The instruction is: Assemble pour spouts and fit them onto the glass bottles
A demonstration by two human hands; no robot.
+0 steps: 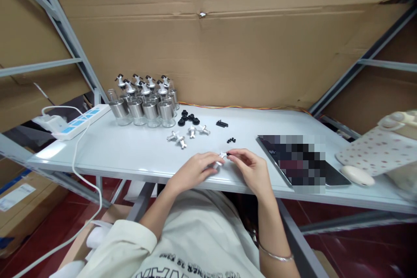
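Observation:
Near the table's front edge, my left hand [198, 168] is closed around a silver-white pourer spout [223, 155], its tip pointing right. The fingertips of my right hand [252, 168] pinch a tiny black piece [228, 154] against that tip. Whether the piece is seated on the spout I cannot tell. Just beyond my hands lie several small black pieces [231, 140]. Several loose silver-white spouts [181, 141] rest farther left, with several round black stoppers [184, 114] behind them. Some flat black parts [222, 124] lie together toward the back.
Several glass-and-steel bottles [151, 112] stand at the back left, most with spouts fitted. A white power strip [81, 122] and its cable occupy the left end. On the right are a tablet [275, 156], a white oval object [357, 175] and a dotted container [374, 150].

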